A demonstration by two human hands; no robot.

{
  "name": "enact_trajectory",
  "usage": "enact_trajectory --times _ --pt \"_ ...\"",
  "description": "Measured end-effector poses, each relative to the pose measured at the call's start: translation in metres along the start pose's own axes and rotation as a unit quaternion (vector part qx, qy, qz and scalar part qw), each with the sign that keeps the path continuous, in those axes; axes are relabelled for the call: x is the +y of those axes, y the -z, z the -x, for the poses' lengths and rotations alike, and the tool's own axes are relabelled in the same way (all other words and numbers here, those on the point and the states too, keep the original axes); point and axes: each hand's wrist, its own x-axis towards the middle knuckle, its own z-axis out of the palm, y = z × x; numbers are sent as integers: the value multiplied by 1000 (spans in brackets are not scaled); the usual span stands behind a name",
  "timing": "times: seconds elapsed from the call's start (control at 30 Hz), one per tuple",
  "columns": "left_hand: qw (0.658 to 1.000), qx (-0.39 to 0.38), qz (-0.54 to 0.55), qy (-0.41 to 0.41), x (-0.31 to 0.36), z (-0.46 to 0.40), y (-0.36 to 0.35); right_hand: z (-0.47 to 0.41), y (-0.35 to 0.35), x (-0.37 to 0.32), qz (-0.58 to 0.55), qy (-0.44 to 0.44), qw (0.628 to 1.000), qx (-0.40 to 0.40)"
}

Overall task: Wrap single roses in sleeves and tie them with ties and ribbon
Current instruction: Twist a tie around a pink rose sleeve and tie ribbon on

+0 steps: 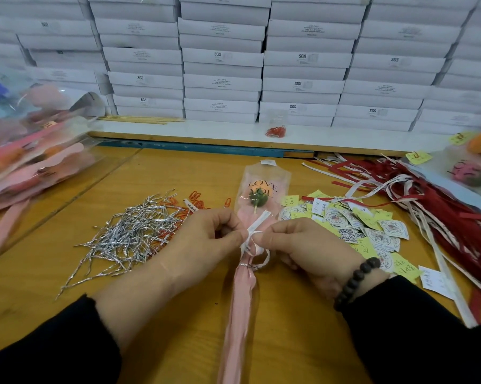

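while your left hand (206, 239) and right hand (303, 245) each pinch the ribbon (251, 239), pull sideways, across the sleeve (242, 300) running away from you.

Head camera looks forward and down, close over the table (178, 314) (edges perhaps blurred).

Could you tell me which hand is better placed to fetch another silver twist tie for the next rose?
Left, probably: the left hand sits right beside the silver twist ties, while the right hand lies across the sleeved rose.
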Motion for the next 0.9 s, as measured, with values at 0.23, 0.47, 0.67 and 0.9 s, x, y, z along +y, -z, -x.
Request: enact_trajectory --times 0.23,0.47,0.67,0.9 --pt "1000 -9 -18 -4 1 2 -3 2 2 -3 -24 -5 998 -64" --pt "1000 1 -21 8 0 1 -2 -1 -1 0 -44 -2 999 10" --pt "1000 -1 -28 12 -1 1 0 1 5 -6 -3 5 999 53" --pt "999 -3 -33 23 -2 0 2 2 15 -7 80 15 992 96"
